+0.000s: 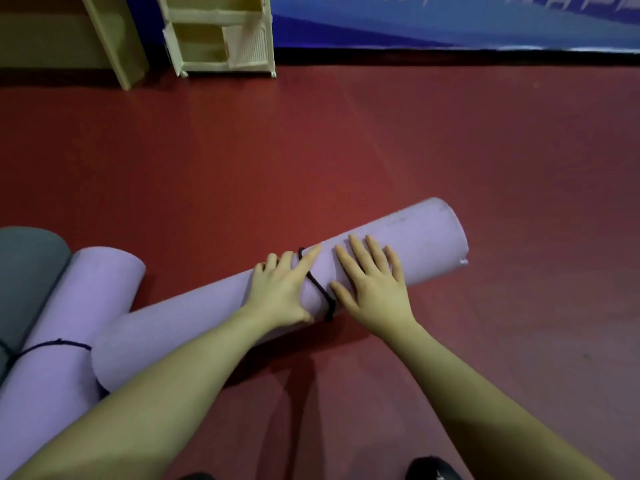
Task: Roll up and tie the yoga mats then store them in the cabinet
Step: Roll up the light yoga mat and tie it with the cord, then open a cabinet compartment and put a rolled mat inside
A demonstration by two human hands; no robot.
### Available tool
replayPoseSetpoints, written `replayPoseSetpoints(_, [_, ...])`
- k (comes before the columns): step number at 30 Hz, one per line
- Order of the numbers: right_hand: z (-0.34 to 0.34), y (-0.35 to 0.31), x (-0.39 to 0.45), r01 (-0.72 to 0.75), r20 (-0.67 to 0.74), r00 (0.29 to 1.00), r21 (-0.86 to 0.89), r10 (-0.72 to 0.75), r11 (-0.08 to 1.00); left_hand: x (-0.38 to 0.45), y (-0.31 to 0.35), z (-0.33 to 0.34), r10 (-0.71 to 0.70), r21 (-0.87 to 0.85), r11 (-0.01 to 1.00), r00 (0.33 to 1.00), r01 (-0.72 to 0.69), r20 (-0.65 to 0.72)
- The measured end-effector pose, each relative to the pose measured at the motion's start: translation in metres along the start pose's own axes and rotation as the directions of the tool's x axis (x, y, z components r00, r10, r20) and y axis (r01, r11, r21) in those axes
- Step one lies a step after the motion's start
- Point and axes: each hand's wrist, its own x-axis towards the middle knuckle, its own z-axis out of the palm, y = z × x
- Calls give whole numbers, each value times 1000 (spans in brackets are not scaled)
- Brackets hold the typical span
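A rolled lilac yoga mat (415,237) lies slantwise on the red floor, with a black band (317,285) around its middle. My left hand (280,289) rests on the roll just left of the band, fingers draped over the top, index finger straight beside the band. My right hand (374,282) lies flat with spread fingers on the roll just right of the band. A second rolled lilac mat (69,306), tied with a dark cord (55,344), lies at the left, and a rolled grey mat (27,271) is beside it.
A cream cabinet (221,32) with open shelves stands at the far wall, upper left. A pale wooden board (114,39) leans beside it. A blue wall panel (450,22) runs along the back. Red floor (346,140) stretches between the mats and the cabinet. A dark shoe (433,469) shows at the bottom.
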Motion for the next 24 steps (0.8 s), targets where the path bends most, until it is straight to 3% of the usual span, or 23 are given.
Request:
replayPoseSetpoints(9, [74,33,-69,-75,411,908,-34,82,997,4,16,102,97,22,994,977,-103,190])
replayPoseSetpoints(16, [82,31,-78,-119,511,853,-6,106,993,0,13,118,76,-8,997,965,-77,250])
replayPoseSetpoints(24, [88,20,-41,83,650,746,128,-147,988,-28,-52,120,-108,79,993,913,84,393])
